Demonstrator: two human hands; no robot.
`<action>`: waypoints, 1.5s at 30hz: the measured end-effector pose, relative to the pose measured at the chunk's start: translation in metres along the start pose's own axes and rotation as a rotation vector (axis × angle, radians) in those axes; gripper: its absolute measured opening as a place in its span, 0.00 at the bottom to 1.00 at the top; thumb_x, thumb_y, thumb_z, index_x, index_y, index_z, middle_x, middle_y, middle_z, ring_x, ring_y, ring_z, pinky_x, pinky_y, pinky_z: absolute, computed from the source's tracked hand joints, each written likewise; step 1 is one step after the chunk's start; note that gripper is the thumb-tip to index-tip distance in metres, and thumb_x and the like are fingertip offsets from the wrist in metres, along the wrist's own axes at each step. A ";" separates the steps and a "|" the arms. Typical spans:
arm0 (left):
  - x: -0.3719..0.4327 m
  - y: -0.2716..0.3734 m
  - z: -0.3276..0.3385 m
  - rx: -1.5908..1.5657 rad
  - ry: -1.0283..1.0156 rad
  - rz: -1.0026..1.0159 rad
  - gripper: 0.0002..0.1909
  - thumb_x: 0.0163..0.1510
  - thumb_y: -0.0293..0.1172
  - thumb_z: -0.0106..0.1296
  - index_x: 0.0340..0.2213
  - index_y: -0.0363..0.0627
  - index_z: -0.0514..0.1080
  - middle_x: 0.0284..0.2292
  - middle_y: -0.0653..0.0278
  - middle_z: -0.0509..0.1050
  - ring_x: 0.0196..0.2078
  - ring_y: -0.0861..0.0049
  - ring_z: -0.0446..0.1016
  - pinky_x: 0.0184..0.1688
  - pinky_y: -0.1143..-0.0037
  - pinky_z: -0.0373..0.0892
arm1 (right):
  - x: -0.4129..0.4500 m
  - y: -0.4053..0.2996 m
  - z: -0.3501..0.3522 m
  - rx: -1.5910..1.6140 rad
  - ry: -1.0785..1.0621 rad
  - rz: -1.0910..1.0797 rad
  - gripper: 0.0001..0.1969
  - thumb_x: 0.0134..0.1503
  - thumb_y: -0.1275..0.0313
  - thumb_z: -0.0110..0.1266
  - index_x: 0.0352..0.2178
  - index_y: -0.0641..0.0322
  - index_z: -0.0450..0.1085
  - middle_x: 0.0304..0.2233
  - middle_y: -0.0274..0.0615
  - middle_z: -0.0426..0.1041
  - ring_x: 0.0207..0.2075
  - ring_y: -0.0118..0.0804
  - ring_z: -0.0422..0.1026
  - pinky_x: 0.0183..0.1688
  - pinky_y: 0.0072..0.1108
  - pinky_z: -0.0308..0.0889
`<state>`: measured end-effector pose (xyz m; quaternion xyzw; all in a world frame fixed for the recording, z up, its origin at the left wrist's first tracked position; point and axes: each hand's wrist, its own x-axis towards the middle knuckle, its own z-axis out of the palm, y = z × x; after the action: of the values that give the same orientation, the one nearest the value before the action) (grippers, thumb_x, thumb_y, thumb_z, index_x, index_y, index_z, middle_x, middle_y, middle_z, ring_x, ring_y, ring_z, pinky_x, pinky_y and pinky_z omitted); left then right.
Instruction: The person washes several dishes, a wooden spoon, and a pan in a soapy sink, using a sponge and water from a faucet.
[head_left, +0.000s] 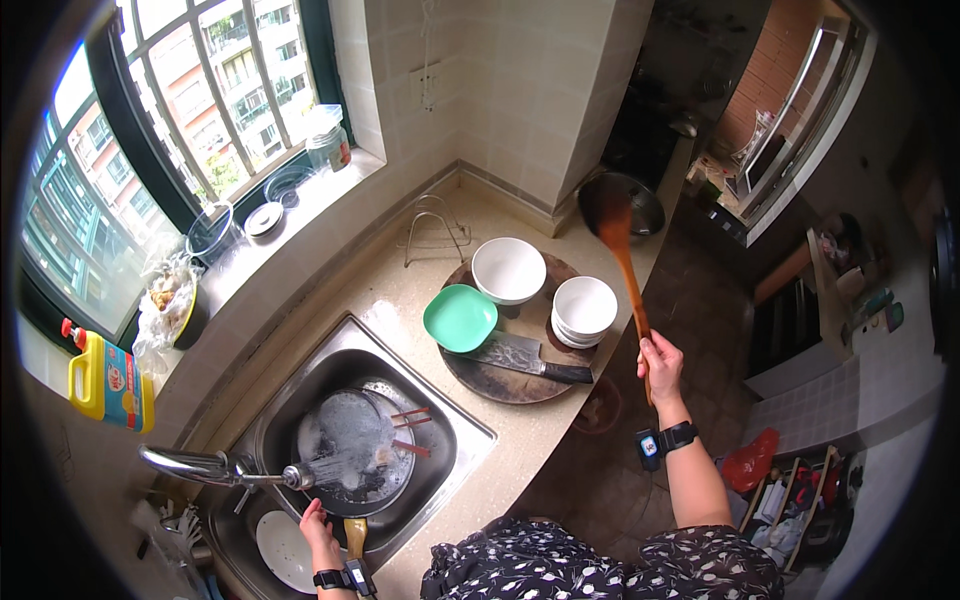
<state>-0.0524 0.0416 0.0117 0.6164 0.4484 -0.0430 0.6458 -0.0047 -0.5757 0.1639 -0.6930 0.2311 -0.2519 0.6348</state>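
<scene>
My right hand (661, 365) grips the handle of a wooden spatula (613, 225), raised over the counter's right edge. At the sink's near side, my left hand (318, 529) is just below the tap nozzle (298, 476) and holds nothing. Water sprays from the nozzle into a dark pan (364, 505) in the sink basin; chopsticks (412, 448) rest at the pan's right side. The pan's wooden handle (356, 537) points toward me, beside my left wrist. A white plate (283, 551) lies in the smaller basin.
A round wooden board (487, 382) bears a green dish (460, 318), a cleaver (517, 355), a white bowl (508, 270) and stacked white bowls (584, 309). Behind stand a wire rack (435, 231) and a wok (646, 210). A yellow detergent jug (90, 377) is at left.
</scene>
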 end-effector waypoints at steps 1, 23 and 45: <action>-0.006 -0.004 -0.002 0.003 -0.003 0.003 0.20 0.40 0.26 0.38 0.38 0.49 0.68 0.37 0.72 0.69 0.32 0.83 0.64 0.43 0.64 0.52 | 0.013 0.005 -0.014 -0.010 0.027 0.011 0.12 0.50 0.72 0.48 0.36 0.69 0.67 0.14 0.31 0.63 0.11 0.17 0.59 0.13 0.10 0.55; -0.030 0.026 0.074 -0.063 0.043 -0.020 0.16 0.49 0.41 0.42 0.37 0.47 0.69 0.35 0.68 0.72 0.41 0.76 0.67 0.44 0.71 0.55 | 0.134 0.154 -0.028 -0.886 0.143 -0.235 0.07 0.44 0.79 0.46 0.25 0.65 0.71 0.23 0.49 0.68 0.24 0.42 0.68 0.28 0.23 0.64; -0.029 0.022 0.026 -0.459 -0.154 -0.026 0.15 0.52 0.29 0.38 0.43 0.38 0.62 0.39 0.58 0.69 0.40 0.76 0.69 0.40 0.80 0.64 | -0.172 0.143 0.357 -1.470 -1.250 -0.702 0.37 0.41 0.53 0.53 0.47 0.69 0.55 0.49 0.53 0.54 0.50 0.50 0.55 0.51 0.41 0.50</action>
<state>-0.0426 0.0112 0.0426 0.4427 0.4036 0.0047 0.8007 0.0931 -0.2057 -0.0120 -0.9464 -0.2593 0.1863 -0.0492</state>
